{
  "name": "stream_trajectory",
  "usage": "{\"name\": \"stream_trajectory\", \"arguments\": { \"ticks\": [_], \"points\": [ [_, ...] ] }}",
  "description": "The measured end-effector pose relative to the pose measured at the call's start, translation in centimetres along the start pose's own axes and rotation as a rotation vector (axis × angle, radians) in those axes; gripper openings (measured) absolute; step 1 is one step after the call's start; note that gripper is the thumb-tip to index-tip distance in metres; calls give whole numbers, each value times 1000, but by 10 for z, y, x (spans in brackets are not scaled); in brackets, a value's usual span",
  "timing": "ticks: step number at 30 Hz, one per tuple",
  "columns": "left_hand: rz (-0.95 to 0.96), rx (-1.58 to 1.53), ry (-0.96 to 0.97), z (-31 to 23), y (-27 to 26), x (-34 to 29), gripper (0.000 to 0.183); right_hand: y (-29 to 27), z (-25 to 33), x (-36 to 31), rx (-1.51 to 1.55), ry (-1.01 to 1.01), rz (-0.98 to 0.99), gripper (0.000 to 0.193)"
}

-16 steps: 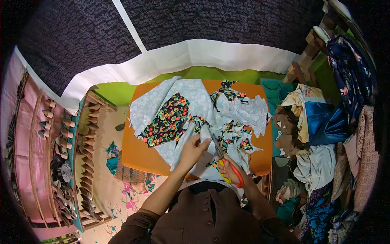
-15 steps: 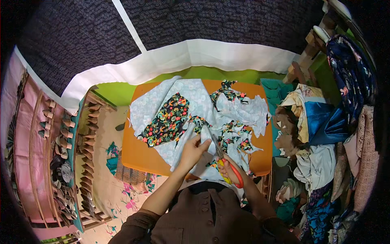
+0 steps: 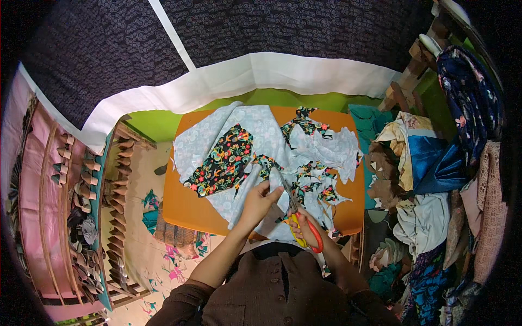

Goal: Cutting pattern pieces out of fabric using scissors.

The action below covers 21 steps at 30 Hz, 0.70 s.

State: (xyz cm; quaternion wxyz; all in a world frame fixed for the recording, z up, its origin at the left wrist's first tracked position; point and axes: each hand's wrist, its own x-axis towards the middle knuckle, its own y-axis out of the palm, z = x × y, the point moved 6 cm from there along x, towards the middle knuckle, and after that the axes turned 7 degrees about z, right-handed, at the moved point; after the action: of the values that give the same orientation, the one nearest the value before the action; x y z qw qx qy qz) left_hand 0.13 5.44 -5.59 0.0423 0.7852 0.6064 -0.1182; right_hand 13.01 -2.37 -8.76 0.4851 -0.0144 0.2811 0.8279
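My left hand [image 3: 258, 204] pinches a fold of floral fabric [image 3: 225, 160], thumb and fingers pressed together. The cloth is black with bright flowers on one side and pale on its reverse, and lies spread over an orange table [image 3: 182, 213]. In my right hand [image 3: 308, 227] is a pair of scissors [image 3: 297, 224] with red and yellow handles, the blades pointing away from me into the cloth just right of my left hand. Exactly where the blades meet the fabric is hard to make out. Ragged floral cut pieces [image 3: 321, 149] lie on the table's right side.
On the left stands a rack of shoe lasts [image 3: 117, 217], with coloured scraps [image 3: 174, 266] on the floor beside it. Heaped fabrics [image 3: 427, 217] and hanging cloth [image 3: 470, 98] crowd the right side. A dark patterned curtain [image 3: 304, 32] with a white border hangs beyond the table.
The scissors' handles have shifted slightly left with my right hand. My left hand and the spread fabric stay nearly in place.
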Motion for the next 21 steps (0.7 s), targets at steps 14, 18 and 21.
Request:
{"name": "stream_trajectory", "arguments": {
  "ticks": [14, 18, 21],
  "points": [
    [-38, -25, 84, -2, -12, 8, 26, 1, 17, 0, -293, -47, -23, 53],
    [-82, -66, 65, -9, -3, 1, 27, 0, -3, 3, 274, 82, 58, 54],
    [-113, -62, 64, 0, -6, -3, 27, 15, 15, 0, 147, -43, 18, 53]
  ]
}}
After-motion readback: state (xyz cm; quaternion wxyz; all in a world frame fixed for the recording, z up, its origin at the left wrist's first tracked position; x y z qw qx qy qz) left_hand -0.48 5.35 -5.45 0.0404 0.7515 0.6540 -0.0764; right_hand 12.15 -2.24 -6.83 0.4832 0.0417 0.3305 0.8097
